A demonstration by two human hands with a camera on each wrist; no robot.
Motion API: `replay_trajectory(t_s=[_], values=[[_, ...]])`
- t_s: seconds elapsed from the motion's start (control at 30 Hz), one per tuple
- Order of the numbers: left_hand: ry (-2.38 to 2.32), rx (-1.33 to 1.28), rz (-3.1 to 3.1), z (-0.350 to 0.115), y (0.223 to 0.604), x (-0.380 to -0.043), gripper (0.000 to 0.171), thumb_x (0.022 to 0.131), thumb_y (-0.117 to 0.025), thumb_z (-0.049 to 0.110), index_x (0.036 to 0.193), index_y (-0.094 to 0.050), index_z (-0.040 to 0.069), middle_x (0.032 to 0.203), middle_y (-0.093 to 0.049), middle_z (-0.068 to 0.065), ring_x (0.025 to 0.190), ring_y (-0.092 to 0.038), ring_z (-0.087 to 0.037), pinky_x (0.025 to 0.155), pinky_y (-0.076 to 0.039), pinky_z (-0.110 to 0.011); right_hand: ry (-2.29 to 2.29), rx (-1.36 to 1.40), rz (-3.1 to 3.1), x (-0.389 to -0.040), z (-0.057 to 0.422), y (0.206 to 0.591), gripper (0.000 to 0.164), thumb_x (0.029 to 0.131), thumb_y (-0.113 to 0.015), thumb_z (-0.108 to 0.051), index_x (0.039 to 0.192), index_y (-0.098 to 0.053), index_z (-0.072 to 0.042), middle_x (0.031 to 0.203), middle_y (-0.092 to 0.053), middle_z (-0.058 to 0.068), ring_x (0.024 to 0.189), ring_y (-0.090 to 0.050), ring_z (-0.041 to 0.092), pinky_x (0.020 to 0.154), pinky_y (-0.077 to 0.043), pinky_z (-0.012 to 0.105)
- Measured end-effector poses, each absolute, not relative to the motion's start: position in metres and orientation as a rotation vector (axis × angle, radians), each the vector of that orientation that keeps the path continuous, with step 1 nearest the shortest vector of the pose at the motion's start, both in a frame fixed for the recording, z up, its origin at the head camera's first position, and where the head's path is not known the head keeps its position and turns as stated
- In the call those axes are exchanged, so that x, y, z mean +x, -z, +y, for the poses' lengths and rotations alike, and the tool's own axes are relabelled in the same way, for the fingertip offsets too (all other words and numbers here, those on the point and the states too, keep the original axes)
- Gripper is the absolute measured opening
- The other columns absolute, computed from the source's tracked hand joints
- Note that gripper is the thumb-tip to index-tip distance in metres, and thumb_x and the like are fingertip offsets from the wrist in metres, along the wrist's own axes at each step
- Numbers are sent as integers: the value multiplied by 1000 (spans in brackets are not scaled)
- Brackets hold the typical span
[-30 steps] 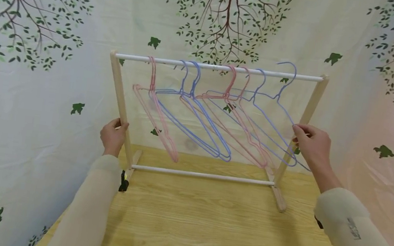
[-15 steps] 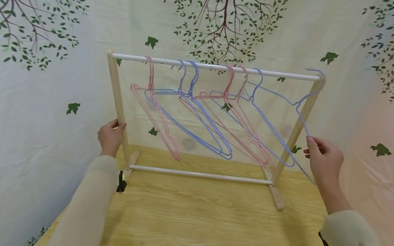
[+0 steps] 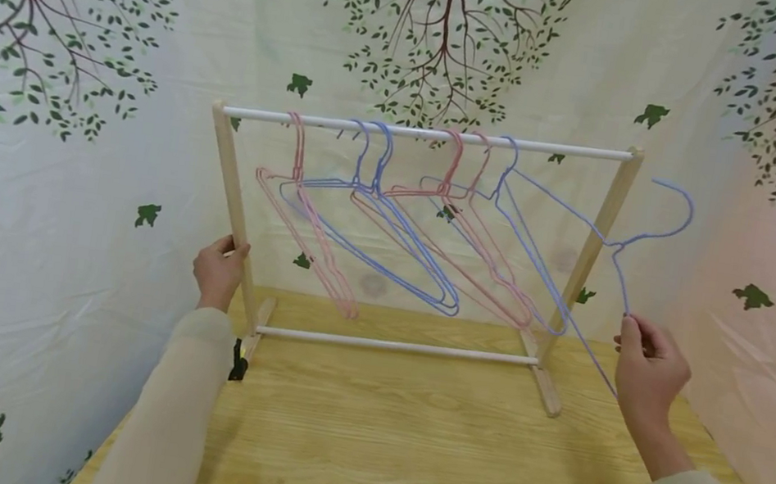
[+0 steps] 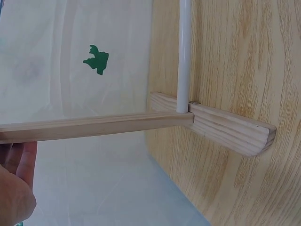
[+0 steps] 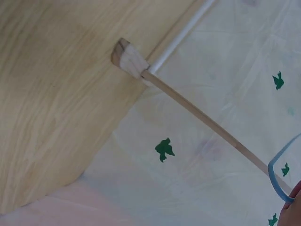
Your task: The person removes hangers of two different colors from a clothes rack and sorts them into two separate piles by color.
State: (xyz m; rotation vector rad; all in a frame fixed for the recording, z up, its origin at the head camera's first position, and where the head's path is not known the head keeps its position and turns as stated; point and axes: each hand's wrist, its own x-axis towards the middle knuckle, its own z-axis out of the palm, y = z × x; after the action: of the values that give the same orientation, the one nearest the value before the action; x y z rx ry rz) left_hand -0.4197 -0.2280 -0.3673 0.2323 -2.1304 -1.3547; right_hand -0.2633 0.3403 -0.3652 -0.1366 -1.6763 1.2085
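Observation:
My right hand (image 3: 653,370) pinches a blue wire hanger (image 3: 626,284) by its shoulder, off the right side of the rack. Its hook points up, clear of the white top rail (image 3: 565,150); in the right wrist view, part of the blue hanger (image 5: 273,165) shows beside the fingers. My left hand (image 3: 216,272) grips the left wooden post (image 3: 229,178) of the rack; the left wrist view has its fingers against the post (image 4: 94,127). Still on the rail hang pink hangers (image 3: 323,245), blue hangers (image 3: 416,254), darker pink hangers (image 3: 487,248) and one blue hanger (image 3: 508,164).
The rack's right post (image 3: 600,230) stands between the hanging row and my right hand. A white lower bar (image 3: 396,346) joins the wooden feet (image 3: 546,390) on the wood-grain table (image 3: 398,434). A leaf-printed cloth (image 3: 62,229) surrounds the table behind and at the sides.
The blue hanger has moved right and down with my right hand, its hook passing from above the rail to outside the right post. My left hand stays on the left post.

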Motion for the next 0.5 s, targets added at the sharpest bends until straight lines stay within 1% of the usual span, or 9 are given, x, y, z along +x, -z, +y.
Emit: replay_trajectory(t_s=[0.13, 0.3, 0.4, 0.5], values=[[1356, 239, -2143, -228, 367, -419, 33, 99, -63, 20, 127, -68, 3, 121, -68, -18, 106, -65, -36, 95, -48, -45, -1172, -148, -1599, -261, 344, 376, 27, 95, -66, -14, 102, -73, 10, 77, -62, -21, 66, -61, -6, 59, -47, 8], [1362, 234, -2160, -227, 366, -419, 35, 99, -62, 20, 129, -66, 2, 123, -67, -18, 107, -64, -36, 96, -48, -45, -1163, -135, -1496, -256, 350, 385, 24, 93, -67, -10, 100, -72, 13, 78, -63, -19, 65, -62, -5, 60, -47, 8], [1353, 232, -2165, -227, 365, -419, 34, 99, -62, 21, 128, -66, 2, 123, -67, -17, 107, -64, -36, 98, -47, -44, -1153, -87, -1453, -253, 356, 390, 24, 94, -65, -7, 99, -70, 16, 79, -64, -18, 65, -63, -5, 62, -49, 8], [1354, 238, -2162, -227, 365, -420, 34, 99, -62, 20, 128, -67, 2, 122, -67, -17, 106, -64, -35, 97, -47, -44, -1148, -62, -1419, -249, 360, 394, 25, 94, -65, -6, 99, -69, 18, 80, -64, -16, 66, -63, -3, 63, -50, 9]])
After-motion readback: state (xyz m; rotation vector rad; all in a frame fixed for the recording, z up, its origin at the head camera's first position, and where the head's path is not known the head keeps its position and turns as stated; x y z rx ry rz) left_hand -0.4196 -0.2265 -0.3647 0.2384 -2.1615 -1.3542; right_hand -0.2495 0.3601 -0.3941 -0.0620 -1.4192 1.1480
